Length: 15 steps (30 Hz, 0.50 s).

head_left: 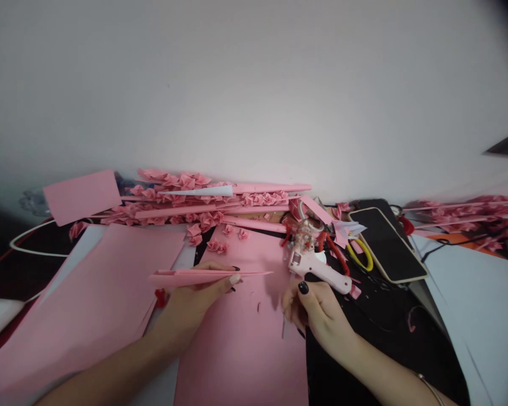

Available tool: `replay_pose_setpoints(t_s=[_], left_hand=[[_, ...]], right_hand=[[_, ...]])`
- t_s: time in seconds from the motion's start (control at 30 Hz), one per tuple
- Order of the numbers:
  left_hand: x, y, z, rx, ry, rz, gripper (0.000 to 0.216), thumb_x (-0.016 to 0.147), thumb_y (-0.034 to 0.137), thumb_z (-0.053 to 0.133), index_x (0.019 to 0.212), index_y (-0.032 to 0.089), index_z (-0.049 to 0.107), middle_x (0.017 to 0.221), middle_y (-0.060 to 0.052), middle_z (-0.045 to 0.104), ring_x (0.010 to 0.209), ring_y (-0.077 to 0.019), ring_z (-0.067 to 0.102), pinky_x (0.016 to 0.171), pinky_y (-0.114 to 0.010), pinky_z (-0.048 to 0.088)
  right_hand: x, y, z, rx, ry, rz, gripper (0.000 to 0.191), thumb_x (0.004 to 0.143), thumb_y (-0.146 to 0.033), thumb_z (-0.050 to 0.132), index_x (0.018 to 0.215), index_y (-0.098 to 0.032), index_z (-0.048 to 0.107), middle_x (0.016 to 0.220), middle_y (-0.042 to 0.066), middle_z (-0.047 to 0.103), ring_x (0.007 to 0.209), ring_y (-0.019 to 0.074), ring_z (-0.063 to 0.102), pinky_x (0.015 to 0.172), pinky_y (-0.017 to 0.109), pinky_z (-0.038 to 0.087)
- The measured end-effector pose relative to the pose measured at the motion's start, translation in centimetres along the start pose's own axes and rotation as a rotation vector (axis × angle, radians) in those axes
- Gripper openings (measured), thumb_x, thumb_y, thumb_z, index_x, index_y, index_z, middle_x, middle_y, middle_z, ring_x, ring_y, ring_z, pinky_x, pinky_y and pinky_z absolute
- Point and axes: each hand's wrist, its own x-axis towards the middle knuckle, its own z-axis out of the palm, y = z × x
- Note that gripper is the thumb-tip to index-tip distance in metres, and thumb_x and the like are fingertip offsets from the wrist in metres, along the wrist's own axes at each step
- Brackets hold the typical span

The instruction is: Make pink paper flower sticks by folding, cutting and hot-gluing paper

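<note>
My left hand pinches a rolled pink paper cone between thumb and fingers. The cone lies level, its thin tip pointing right, above a large pink paper sheet. Over that sheet's right edge, my right hand is closed with its fingers curled. A thin pale strip shows below those fingers; what they grip, if anything, I cannot make out. Just above the right hand lies a pale pink glue gun. Several small folded pink paper flowers rest at the sheet's far end.
Pink flower stems and paper cones pile up along the wall. Right of the glue gun are yellow-handled scissors and a phone. Pink sheets lie at left, white paper at right. Dark cords cross the right side.
</note>
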Motion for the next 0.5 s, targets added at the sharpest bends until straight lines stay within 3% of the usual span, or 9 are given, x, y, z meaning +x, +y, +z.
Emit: replay_pose_setpoints(t_s=[0.23, 0.33, 0.5], left_hand=[[0.03, 0.04, 0.04, -0.009, -0.006, 0.009, 0.026, 0.074, 0.047, 0.066, 0.083, 0.023, 0.067, 0.087, -0.002, 0.067, 0.086, -0.0208, 0.061, 0.073, -0.026, 0.046], [0.03, 0.02, 0.04, -0.011, 0.004, 0.007, 0.027, 0.073, 0.048, 0.066, 0.083, 0.022, 0.067, 0.087, -0.002, 0.067, 0.086, -0.0210, 0.061, 0.074, -0.027, 0.046], [-0.01, -0.06, 0.01, -0.041, -0.013, 0.010, 0.024, 0.074, 0.045, 0.067, 0.083, 0.023, 0.068, 0.089, -0.002, 0.067, 0.087, -0.0200, 0.061, 0.074, -0.026, 0.046]], right_hand=[[0.46, -0.09, 0.29, -0.199, 0.089, -0.137, 0.017, 0.086, -0.027, 0.056, 0.077, -0.017, 0.067, 0.056, 0.000, 0.060, 0.045, 0.0095, 0.053, 0.043, 0.020, 0.043], [0.45, -0.01, 0.47, -0.123, 0.080, -0.129, 0.015, 0.086, -0.025, 0.056, 0.081, -0.017, 0.068, 0.066, 0.004, 0.067, 0.056, 0.0137, 0.063, 0.053, 0.024, 0.052], [0.29, -0.32, 0.60, -0.089, 0.065, -0.095, 0.020, 0.087, -0.022, 0.052, 0.100, -0.018, 0.067, 0.073, 0.005, 0.068, 0.057, 0.0141, 0.064, 0.053, 0.026, 0.053]])
